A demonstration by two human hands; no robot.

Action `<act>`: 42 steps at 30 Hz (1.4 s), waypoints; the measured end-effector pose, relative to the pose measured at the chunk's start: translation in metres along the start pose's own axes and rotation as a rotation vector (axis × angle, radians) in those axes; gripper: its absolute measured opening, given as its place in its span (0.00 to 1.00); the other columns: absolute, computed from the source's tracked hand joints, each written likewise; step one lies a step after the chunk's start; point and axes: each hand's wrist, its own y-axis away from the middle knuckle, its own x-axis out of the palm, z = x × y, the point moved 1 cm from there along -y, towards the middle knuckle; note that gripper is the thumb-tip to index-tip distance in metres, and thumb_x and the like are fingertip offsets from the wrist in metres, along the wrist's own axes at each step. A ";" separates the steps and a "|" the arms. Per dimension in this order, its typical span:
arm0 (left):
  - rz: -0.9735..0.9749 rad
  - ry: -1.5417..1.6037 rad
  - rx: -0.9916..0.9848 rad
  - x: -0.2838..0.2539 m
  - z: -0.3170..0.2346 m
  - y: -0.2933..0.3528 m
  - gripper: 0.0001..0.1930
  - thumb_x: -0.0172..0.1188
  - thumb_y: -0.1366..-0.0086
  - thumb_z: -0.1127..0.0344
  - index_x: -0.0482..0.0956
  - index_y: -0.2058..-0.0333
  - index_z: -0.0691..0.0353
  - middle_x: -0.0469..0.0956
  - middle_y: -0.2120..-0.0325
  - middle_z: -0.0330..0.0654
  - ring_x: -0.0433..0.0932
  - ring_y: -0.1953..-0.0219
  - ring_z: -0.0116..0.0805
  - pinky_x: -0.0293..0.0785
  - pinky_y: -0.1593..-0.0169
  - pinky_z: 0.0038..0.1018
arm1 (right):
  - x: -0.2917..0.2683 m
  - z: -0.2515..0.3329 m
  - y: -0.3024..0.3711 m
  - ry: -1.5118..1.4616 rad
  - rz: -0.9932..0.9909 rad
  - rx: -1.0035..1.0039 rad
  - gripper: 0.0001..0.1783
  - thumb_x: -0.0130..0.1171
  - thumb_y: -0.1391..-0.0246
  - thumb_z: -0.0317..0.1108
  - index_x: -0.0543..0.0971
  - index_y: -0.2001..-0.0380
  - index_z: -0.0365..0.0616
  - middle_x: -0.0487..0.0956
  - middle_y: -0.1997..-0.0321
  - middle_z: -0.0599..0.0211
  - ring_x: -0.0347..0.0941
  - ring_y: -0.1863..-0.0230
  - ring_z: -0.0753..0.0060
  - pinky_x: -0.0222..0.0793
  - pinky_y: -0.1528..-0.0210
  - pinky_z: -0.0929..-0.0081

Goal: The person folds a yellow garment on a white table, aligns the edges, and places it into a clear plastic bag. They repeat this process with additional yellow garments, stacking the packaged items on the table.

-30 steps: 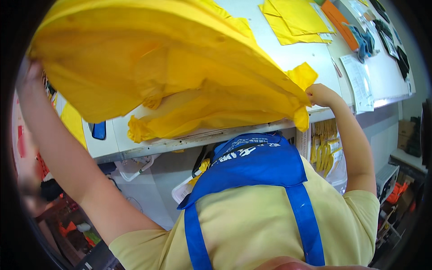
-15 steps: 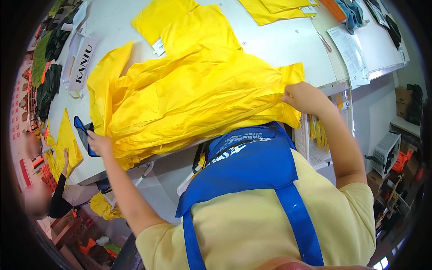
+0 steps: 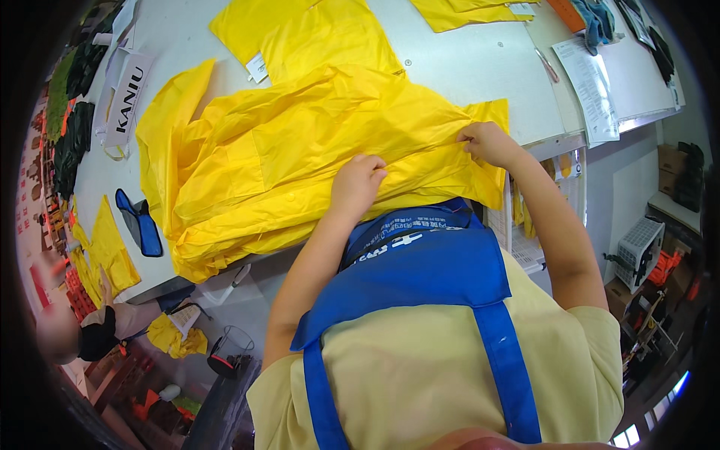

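A crumpled yellow garment (image 3: 300, 154) with a stitched pocket-like patch lies along the near edge of the white table. Over its middle, my left hand (image 3: 356, 186) is closed, thumb and fingers pinching a fold of the cloth. Toward the right end, my right hand (image 3: 489, 142) grips another fold with bent fingers. A fabric panel hides what lies beneath each hand. Beside the garment's left end rests a blue-edged dark mesh item (image 3: 141, 225), touched by neither hand.
More yellow pieces (image 3: 322, 37) with a white label lie behind the garment. A white lettered box (image 3: 124, 101) stands at far left. Printed sheets (image 3: 589, 86) and an awl-like tool (image 3: 547, 66) are at right. Another person's hand (image 3: 105, 285) is at the left table end.
My left hand has left the garment's left end and moved right to its middle, now pinching cloth there. My right hand has shifted slightly left and up along the cloth.
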 end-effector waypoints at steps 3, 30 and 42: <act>0.051 0.091 -0.038 0.005 0.025 -0.012 0.08 0.63 0.46 0.66 0.81 0.68 0.61 0.79 0.69 0.48 0.78 0.67 0.43 0.73 0.61 0.33 | 0.008 -0.013 -0.008 -0.081 -0.059 0.024 0.09 0.61 0.53 0.27 0.78 0.67 0.35 0.81 0.72 0.57 0.78 0.74 0.65 0.74 0.68 0.72; 0.258 -0.010 -0.154 0.014 0.056 -0.051 0.09 0.71 0.57 0.62 0.82 0.78 0.57 0.80 0.78 0.44 0.79 0.72 0.42 0.74 0.66 0.35 | -0.004 -0.020 -0.050 -0.023 0.209 0.171 0.10 0.67 0.57 0.30 0.76 0.79 0.38 0.78 0.82 0.62 0.74 0.83 0.74 0.70 0.75 0.76; -0.170 -0.343 0.029 -0.034 0.013 0.010 0.09 0.60 0.43 0.60 0.76 0.68 0.59 0.78 0.71 0.42 0.76 0.63 0.45 0.69 0.60 0.39 | -0.089 -0.068 -0.061 0.584 -0.367 0.063 0.11 0.63 0.53 0.34 0.75 0.69 0.41 0.78 0.69 0.54 0.75 0.65 0.50 0.70 0.62 0.61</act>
